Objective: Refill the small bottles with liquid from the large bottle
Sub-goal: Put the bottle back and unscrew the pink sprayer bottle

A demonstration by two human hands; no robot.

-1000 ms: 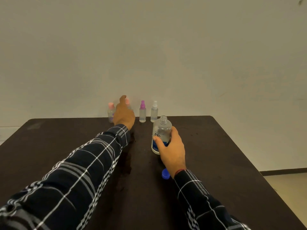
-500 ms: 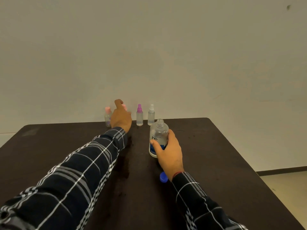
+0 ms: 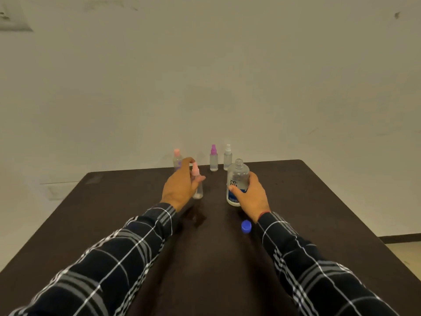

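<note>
Left hand [image 3: 180, 187]: curled round pink-capped bottle [image 3: 197, 190].
Right hand [image 3: 253, 198]: clasps open large bottle [image 3: 237, 176].
Blue cap [image 3: 246, 226]: on desk [image 3: 319, 213], below right wrist.
Rear bottles [image 3: 213, 159]: three, upper centre.

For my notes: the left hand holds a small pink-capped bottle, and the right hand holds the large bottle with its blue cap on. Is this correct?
No. In the head view the large bottle is uncapped; its blue cap lies on the table near the right hand. The rest is right.
</note>
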